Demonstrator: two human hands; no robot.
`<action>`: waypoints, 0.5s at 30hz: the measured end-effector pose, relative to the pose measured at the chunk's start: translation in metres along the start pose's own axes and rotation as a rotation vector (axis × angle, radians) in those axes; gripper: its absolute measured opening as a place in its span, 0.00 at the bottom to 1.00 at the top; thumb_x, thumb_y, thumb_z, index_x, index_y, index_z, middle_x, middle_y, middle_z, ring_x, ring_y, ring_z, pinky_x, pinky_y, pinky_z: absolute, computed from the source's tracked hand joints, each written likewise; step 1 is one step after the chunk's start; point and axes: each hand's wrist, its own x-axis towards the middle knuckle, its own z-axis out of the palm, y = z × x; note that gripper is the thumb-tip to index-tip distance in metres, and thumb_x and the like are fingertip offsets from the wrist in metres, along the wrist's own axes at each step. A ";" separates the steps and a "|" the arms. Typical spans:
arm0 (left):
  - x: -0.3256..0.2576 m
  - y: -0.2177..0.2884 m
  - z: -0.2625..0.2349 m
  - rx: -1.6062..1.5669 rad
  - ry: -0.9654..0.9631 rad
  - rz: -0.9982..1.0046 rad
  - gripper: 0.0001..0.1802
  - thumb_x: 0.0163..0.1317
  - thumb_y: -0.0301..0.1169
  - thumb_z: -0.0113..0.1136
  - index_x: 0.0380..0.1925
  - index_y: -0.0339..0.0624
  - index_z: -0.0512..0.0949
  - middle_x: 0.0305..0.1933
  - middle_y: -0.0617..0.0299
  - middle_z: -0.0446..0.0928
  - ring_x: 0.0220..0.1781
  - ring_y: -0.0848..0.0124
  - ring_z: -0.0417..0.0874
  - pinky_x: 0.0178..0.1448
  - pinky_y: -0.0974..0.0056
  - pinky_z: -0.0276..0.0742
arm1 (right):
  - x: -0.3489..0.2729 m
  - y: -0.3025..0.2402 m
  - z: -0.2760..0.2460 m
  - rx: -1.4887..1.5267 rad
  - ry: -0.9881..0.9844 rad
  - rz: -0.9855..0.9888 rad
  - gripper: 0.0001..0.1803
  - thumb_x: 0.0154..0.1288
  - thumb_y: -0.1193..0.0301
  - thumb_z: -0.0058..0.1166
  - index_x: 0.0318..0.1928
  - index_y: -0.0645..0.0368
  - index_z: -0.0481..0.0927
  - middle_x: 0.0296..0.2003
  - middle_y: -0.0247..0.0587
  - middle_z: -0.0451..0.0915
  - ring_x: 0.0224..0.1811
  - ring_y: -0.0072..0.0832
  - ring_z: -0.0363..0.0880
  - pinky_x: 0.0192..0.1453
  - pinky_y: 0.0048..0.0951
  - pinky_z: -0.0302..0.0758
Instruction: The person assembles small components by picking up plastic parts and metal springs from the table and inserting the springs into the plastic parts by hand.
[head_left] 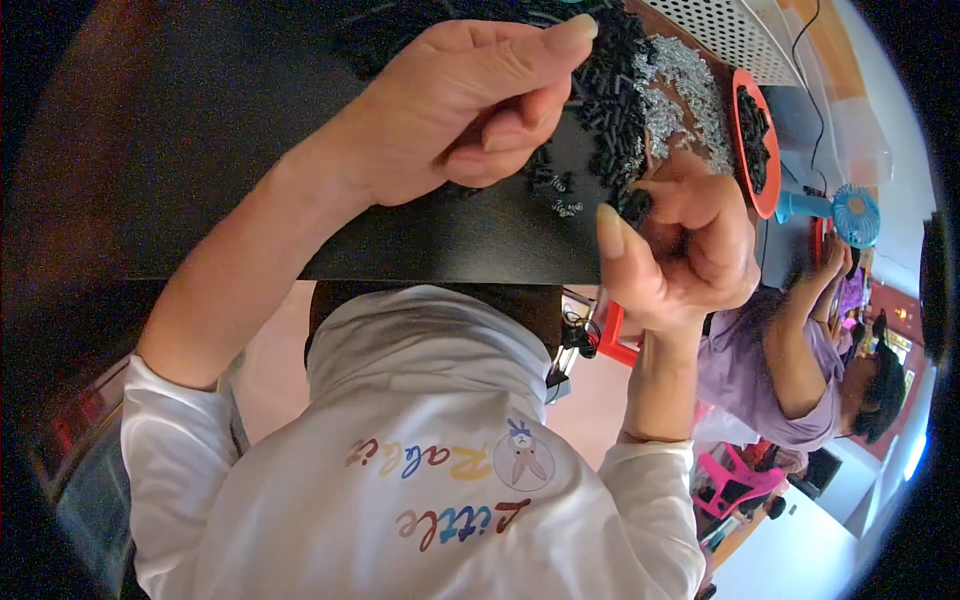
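Observation:
My left hand (480,105) hovers above the black table (450,245), its fingers curled and the thumb pressed along them. Whatever it may hold is hidden. Lower and to the right, my right hand (695,240) pinches a small black piece (635,206) between thumb and fingers. Behind the hands lies a heap of short black tubes (612,95). Against its right side spreads a pile of small silvery metal parts (685,80), too small to name surely. A few coiled bits like springs (567,208) lie on the table between my hands.
An orange-red plate (766,200) of black pieces stands right of the silvery pile. Beyond are a white perforated basket (735,35) and a blue handheld fan (855,216). A person in a purple shirt (745,370) works at the right, near a pink stool (735,480).

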 end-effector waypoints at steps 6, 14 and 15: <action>-0.014 -0.007 -0.017 -0.052 0.044 0.038 0.26 0.72 0.49 0.40 0.18 0.45 0.64 0.12 0.69 0.58 0.09 0.79 0.55 0.11 0.73 0.48 | -0.017 0.004 -0.015 -0.157 -0.060 0.154 0.19 0.43 0.65 0.75 0.30 0.61 0.78 0.21 0.35 0.75 0.16 0.22 0.69 0.22 0.24 0.69; -0.023 0.011 -0.022 -0.125 0.032 0.038 0.25 0.73 0.50 0.40 0.21 0.45 0.66 0.15 0.69 0.59 0.10 0.79 0.57 0.12 0.73 0.52 | -0.003 0.112 -0.117 -0.477 -0.016 0.778 0.22 0.65 0.56 0.57 0.36 0.68 0.82 0.22 0.25 0.72 0.27 0.13 0.66 0.31 0.17 0.62; -0.023 0.016 -0.020 -0.176 0.033 0.034 0.25 0.73 0.47 0.38 0.23 0.42 0.68 0.16 0.65 0.63 0.12 0.76 0.61 0.15 0.72 0.56 | -0.007 0.125 -0.127 -0.516 -0.032 0.734 0.23 0.66 0.54 0.55 0.35 0.67 0.83 0.20 0.24 0.69 0.25 0.12 0.64 0.28 0.17 0.59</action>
